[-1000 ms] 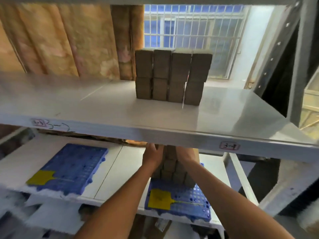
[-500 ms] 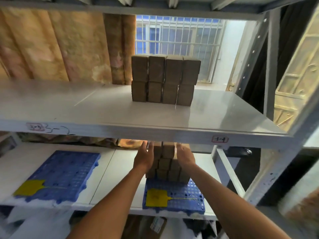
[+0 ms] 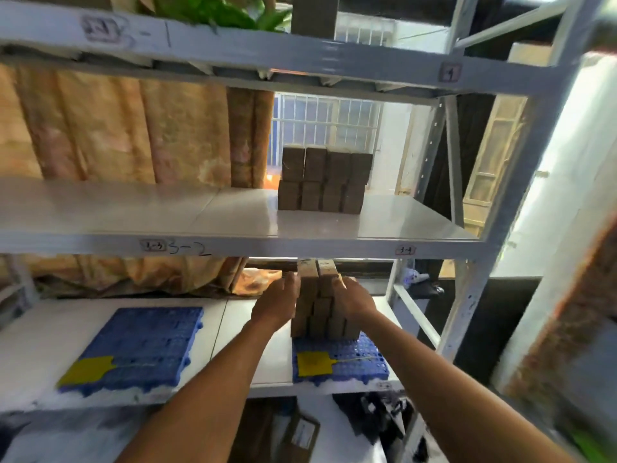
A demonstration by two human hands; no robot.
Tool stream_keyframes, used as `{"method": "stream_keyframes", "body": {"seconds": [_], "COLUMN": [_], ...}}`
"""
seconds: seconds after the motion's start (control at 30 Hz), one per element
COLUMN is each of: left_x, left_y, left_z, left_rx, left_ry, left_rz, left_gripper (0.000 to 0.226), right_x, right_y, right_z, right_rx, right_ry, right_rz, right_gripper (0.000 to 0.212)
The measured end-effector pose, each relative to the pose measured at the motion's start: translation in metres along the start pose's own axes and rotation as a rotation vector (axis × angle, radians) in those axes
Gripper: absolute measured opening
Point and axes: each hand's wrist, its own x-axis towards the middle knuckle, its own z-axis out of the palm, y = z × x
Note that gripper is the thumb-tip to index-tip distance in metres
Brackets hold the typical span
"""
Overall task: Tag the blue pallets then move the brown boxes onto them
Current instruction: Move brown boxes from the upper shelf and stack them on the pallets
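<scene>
In the head view, a stack of brown boxes [image 3: 320, 305] is being pressed between the left hand [image 3: 278, 300] and the right hand [image 3: 354, 300], palms flat on its sides, fingers extended rather than curled. The stack is being rested on the right blue pallet [image 3: 354, 362], near that pallet's back edge; the front strip with a yellow tag [image 3: 314, 362] is being left bare. Left of the stack, open shelf [image 3: 240, 332] is being followed by a second blue pallet [image 3: 143, 345], tagged and unloaded. Above the stack, little clearance is being left under the shelf beam [image 3: 300, 250], on which another block of brown boxes [image 3: 324, 183] is being kept.
</scene>
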Motion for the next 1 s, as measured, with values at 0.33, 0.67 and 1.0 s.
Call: {"method": "stream_keyframes", "body": {"seconds": [0.33, 0.67, 1.0], "left_x": [-0.103, -0.14, 0.015], "left_y": [0.051, 0.099, 0.093], "left_z": [-0.068, -0.102, -0.124], "left_rx": [0.006, -0.193, -0.205], "left_ry": [0.075, 0.075, 0.159], "left_rz": [0.159, 0.226, 0.276], "left_gripper": [0.071, 0.055, 0.05], "right_x": [-0.102, -0.115, 0.028], "right_y": [-0.065, -0.106, -0.137], "right_z": [-0.026, -0.027, -0.033], "right_rx": [0.111, 0.189, 0.294], "right_ry": [0.029, 0.12, 0.335], "right_rz": [-0.192, -0.273, -0.209], "right_gripper": [0.043, 0.094, 0.064]}}
